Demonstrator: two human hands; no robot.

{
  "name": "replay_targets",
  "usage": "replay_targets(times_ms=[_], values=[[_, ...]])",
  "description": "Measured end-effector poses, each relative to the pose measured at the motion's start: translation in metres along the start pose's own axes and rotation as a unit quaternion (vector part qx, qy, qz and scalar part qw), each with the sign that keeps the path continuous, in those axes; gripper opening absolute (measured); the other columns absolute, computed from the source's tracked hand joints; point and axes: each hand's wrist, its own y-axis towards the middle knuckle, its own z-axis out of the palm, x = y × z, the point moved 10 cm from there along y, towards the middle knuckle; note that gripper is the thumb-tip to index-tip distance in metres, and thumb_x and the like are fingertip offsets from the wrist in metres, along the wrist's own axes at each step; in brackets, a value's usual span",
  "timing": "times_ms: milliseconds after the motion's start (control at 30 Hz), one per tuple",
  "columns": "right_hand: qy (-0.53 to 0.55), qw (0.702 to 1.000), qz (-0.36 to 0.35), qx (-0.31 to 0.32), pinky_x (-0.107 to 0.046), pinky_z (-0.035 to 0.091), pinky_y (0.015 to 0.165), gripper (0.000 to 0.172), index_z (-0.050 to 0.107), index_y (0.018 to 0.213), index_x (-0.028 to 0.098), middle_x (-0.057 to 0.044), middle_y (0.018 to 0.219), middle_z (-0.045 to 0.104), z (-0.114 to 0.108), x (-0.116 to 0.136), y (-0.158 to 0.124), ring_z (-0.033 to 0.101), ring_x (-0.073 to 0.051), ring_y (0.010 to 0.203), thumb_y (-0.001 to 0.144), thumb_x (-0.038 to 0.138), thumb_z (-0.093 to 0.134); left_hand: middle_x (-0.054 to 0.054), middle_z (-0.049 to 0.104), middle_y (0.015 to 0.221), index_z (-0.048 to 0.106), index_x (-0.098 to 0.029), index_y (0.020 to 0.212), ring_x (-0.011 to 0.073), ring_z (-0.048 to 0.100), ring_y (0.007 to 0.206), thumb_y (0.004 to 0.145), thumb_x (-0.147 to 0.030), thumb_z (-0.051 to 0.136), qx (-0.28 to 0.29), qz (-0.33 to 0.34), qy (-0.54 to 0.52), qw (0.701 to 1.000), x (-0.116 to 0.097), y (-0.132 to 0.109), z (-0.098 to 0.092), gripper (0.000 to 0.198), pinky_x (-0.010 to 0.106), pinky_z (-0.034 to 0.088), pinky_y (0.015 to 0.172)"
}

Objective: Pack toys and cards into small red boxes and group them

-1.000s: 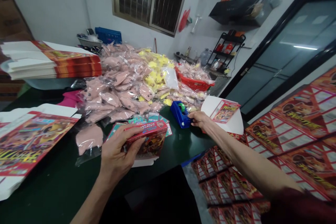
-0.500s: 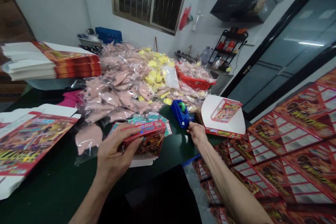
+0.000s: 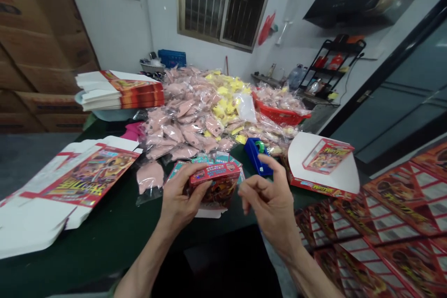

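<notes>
My left hand (image 3: pixel 181 195) grips a small red printed box (image 3: pixel 218 186), thumb on its near face and fingers over the top. A white flap shows under the box. Just right of it is my right hand (image 3: pixel 274 202), thumb and fingers curled together and index finger raised; anything pinched there is too small to make out. Behind that hand stands a blue tape dispenser (image 3: pixel 254 156) with a green roll. Teal printed cards (image 3: pixel 222 157) lie behind the box. A bagged pink piece (image 3: pixel 150 177) is to the left.
A heap of bagged pink and yellow pieces (image 3: pixel 185 116) covers the table's back, beside a red basket (image 3: pixel 282 115). Flat printed cartons (image 3: pixel 101 174) lie left. An open display box (image 3: pixel 296 158) holds one small box. Stacked red packages (image 3: pixel 394 200) fill the right.
My right hand has left the tape dispenser and come over beside the small box. My left hand still holds the box. The view has turned left.
</notes>
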Motion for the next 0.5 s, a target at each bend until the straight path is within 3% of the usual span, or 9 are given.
replay_targets(times_ms=[67, 100, 233, 500], values=[[0.073, 0.997, 0.011, 0.018, -0.018, 0.042, 0.042, 0.069, 0.023, 0.134, 0.027, 0.012, 0.056, 0.056, 0.024, 0.010, -0.002, 0.047, -0.006, 0.039, 0.077, 0.020, 0.061, 0.003, 0.063, 0.104, 0.055, -0.024, 0.112, 0.0147, 0.061, 0.091, 0.079, -0.016, 0.063, 0.005, -0.001, -0.010, 1.000, 0.001, -0.001, 0.000, 0.035, 0.026, 0.048, 0.083], [0.100, 0.995, 0.021, 0.018, -0.017, 0.043, 0.042, 0.073, 0.019, 0.136, 0.027, 0.012, 0.055, 0.056, 0.033, 0.009, -0.001, 0.047, -0.006, 0.039, 0.077, 0.020, 0.061, 0.003, 0.063, 0.105, 0.054, -0.024, 0.113, 0.0149, 0.061, 0.091, 0.079, -0.017, 0.063, 0.008, -0.001, -0.014, 1.000, 0.000, -0.001, 0.000, 0.036, 0.027, 0.049, 0.083], [0.154, 0.986, 0.059, -0.019, -0.017, 0.042, 0.038, 0.069, 0.025, 0.132, 0.022, 0.013, 0.048, 0.054, 0.043, -0.008, 0.000, 0.044, -0.006, 0.036, 0.076, 0.024, 0.064, 0.004, 0.064, 0.104, 0.054, -0.023, 0.113, 0.0158, 0.063, 0.089, 0.080, -0.019, 0.063, 0.022, 0.000, -0.002, 1.000, -0.004, 0.000, 0.000, 0.035, 0.028, 0.050, 0.082], [0.147, 0.983, 0.080, -0.079, -0.018, 0.041, 0.033, 0.061, 0.032, 0.120, 0.019, 0.010, 0.050, 0.058, 0.033, -0.015, -0.006, 0.045, -0.008, 0.034, 0.071, 0.024, 0.068, 0.005, 0.065, 0.105, 0.054, -0.021, 0.113, 0.0164, 0.063, 0.091, 0.079, -0.018, 0.064, 0.035, 0.041, 0.030, 0.998, -0.017, 0.004, -0.005, 0.035, 0.027, 0.050, 0.081]])
